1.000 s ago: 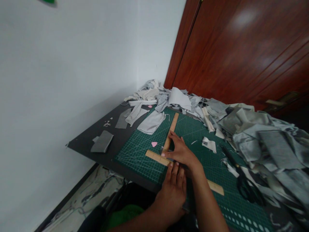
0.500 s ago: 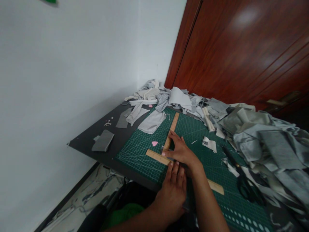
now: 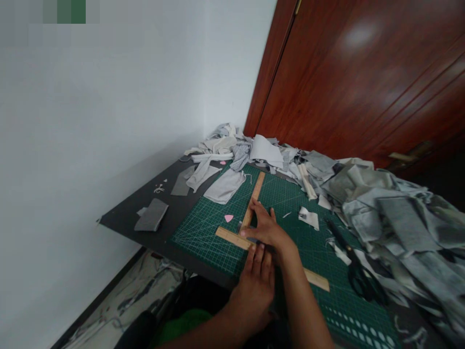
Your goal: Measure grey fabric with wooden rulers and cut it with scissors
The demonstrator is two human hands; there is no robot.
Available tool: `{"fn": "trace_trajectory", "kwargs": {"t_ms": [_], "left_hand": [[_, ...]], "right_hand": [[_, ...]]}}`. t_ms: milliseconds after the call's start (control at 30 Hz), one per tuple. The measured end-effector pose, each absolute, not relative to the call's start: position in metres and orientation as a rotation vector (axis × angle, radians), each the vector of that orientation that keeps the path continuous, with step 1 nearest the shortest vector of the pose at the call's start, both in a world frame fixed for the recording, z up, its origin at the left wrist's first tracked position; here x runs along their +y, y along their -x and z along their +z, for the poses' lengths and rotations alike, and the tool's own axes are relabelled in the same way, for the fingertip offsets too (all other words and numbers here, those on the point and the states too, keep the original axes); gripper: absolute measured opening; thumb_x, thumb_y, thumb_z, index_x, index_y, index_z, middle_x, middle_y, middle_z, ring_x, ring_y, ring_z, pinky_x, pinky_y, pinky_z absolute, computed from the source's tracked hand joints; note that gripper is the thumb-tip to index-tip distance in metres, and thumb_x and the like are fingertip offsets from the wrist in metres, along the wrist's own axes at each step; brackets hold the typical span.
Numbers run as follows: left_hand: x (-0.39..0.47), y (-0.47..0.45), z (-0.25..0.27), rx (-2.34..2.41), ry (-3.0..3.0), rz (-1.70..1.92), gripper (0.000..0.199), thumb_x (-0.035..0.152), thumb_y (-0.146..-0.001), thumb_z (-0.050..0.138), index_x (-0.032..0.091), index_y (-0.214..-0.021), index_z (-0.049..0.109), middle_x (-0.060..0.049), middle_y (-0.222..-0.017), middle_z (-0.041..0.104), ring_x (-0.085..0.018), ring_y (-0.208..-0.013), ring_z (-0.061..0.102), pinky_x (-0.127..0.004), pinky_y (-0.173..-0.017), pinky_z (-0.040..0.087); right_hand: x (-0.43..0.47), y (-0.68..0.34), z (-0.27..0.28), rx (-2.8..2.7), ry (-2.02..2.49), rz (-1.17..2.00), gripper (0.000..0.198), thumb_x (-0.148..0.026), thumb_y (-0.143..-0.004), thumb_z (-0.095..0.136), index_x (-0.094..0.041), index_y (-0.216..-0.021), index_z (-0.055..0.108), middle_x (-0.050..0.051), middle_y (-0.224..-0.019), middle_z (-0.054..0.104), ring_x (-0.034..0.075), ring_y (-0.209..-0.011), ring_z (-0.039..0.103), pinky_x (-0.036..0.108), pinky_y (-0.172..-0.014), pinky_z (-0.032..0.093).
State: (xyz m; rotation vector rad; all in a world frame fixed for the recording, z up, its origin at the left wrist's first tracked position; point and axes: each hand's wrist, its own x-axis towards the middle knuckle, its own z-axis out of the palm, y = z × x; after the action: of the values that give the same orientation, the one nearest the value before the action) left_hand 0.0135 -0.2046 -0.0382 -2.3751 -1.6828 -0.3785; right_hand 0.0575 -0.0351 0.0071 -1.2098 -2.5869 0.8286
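Two wooden rulers meet in a T on the green cutting mat. My right hand rests on the upright ruler, its thumb and forefinger spread along the lower part. Beneath that hand a bit of grey fabric shows, mostly hidden. My left hand lies with its fingers stretched out at the near edge of the crosswise ruler, whose middle is covered by my hands and right arm. A pink chalk piece lies left of the upright ruler.
Black scissors lie at the right of the mat. Heaps of grey and white fabric line the back and right. A white drawstring pouch and a folded grey cloth are at the left. A wall and wooden door stand behind.
The view has turned slightly, so the whole scene sits a little further left. Both hands keep their places on the rulers.
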Motion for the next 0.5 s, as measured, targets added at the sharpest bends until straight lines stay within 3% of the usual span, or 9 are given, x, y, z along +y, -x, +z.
{"fn": "trace_trajectory", "kwargs": {"t_ms": [300,500], "left_hand": [[-0.2056,-0.0101,-0.0358,-1.664,2.377,-0.353,0.11,0.076,-0.075,0.063,-0.005,-0.147,0.046,-0.032,-0.158,0.033,-0.047,-0.15,0.023,-0.058,-0.124,-0.001],[-0.2071,-0.0067,-0.0352,-1.722,2.44,-0.394,0.117,0.079,-0.078,0.058,-0.005,-0.154,0.031,-0.03,-0.161,0.027,-0.045,-0.152,0.019,-0.055,-0.126,0.004]], "right_hand": [[-0.0347,-0.0524,0.0063,-2.577,1.263,0.883,0.095,-0.042,-0.072,0.079,-0.02,-0.154,0.035,0.014,-0.17,0.019,0.028,-0.158,0.008,0.054,-0.121,-0.014],[-0.0354,-0.0509,0.0084,-2.574,1.258,0.9,0.099,-0.04,-0.073,0.078,-0.021,-0.157,0.03,0.012,-0.17,0.016,0.027,-0.158,0.006,0.054,-0.121,-0.015]]}}
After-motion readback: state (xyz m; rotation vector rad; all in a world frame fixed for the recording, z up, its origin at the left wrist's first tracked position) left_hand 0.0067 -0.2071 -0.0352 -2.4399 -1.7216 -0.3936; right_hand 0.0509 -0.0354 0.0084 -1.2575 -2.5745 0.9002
